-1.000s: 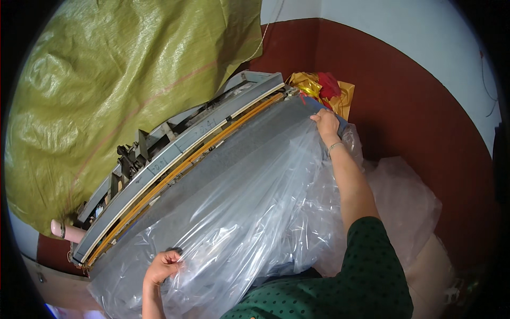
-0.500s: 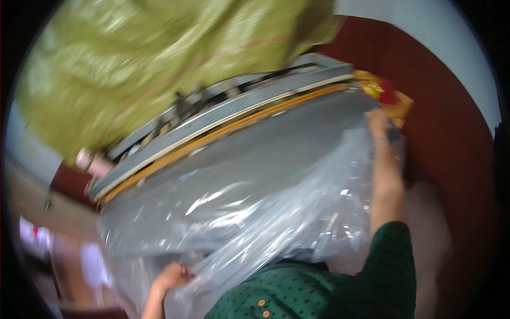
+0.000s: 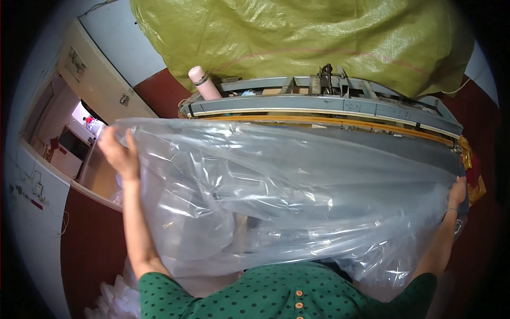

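A wide sheet of clear plastic film point(image 3: 276, 165) stretches between my hands over a grey flat surface point(image 3: 382, 143). My left hand point(image 3: 119, 151) is raised at the left and grips the film's upper left corner between thumb and fingers. On the far right, my right hand point(image 3: 458, 190) is closed on the film's other end, beside the edge of the grey surface. The film hangs in shiny folds toward my green dotted shirt. It veils most of what lies under it.
Behind the film runs a long grey metal frame point(image 3: 329, 106) with an orange strip point(image 3: 319, 121). A pink bottle point(image 3: 204, 82) stands at its left end. A yellow-green woven tarp point(image 3: 319, 37) hangs behind. An open door point(image 3: 101, 64) is at the left; gold wrapping point(image 3: 466, 154) sits right.
My left hand has lifted from low near my body to the far left, drawing the film across the grey surface. My right hand still grips the film at the right. The view has turned.
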Motion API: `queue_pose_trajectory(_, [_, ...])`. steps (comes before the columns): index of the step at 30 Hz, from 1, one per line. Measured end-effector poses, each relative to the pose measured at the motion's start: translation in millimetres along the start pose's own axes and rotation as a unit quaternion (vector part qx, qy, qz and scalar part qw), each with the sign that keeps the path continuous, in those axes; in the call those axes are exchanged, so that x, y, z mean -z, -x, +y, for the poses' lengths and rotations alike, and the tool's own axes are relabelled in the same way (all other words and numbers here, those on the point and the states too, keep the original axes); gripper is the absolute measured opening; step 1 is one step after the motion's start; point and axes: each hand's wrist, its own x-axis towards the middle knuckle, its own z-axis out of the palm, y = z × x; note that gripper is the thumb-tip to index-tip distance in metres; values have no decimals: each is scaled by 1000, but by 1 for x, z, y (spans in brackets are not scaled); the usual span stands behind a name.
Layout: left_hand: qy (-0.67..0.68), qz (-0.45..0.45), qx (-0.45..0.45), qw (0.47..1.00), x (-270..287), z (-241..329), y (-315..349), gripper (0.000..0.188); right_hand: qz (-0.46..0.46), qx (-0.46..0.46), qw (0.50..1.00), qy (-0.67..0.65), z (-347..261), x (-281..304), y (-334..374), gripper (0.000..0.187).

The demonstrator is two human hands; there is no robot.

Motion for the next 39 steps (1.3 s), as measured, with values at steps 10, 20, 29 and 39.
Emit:
queue_pose_trajectory(10, [155, -626, 175, 744, -115, -37, 253, 61, 25, 17, 999, 18, 26, 0, 2, 34])
queue_pose_trajectory(20, [450, -473, -48, 756, -93, 123, 146, 34, -12, 10, 1000, 19, 18, -3, 2, 34])
queue_pose_trajectory(29, [302, -483, 152, 808, -123, 170, 148, 13, 24, -64, 897, -436, 84, 2, -24, 27])
queue_pose_trajectory(39, [488, -315, 385, 718, -190, 168, 154, 16, 13, -68, 912, -403, 64, 60, -72, 23])
